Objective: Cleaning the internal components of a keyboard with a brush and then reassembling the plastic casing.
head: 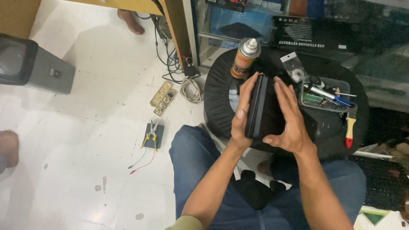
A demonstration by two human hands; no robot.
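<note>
Head view:

- The left hand (243, 115) and right hand (287, 117) press flat, fingers extended, on opposite faces of a slim black slab-shaped device (257, 108). The device stands on edge between the palms, just above centre of the frame. Judged: clamped this way to keep its narrow edge facing up for inspection.
- Neither hand is curled shut; both are nearly fully open, with the right thumb hooked under the lower corner.
- The device is held over a round black cushioned stool (221, 106), which serves as the work surface.
- A spray can (246, 57) stands upright at 11 o'clock of the hands, within reach.
- A clear plastic tray (324, 100) of screwdrivers lies at 3 o'clock, with a red-handled brush (350, 127) beside it.
- On the floor at 9 o'clock: yellow-handled pliers (150, 136) on a small dark block, and a power strip (163, 98) further up.
- Hidden: the device's broad faces are covered by the palms, so its kind cannot be told. The dark cloth on the lap is indistinct.
- Cut off: bare feet of other persons at the top and left edges.
</note>
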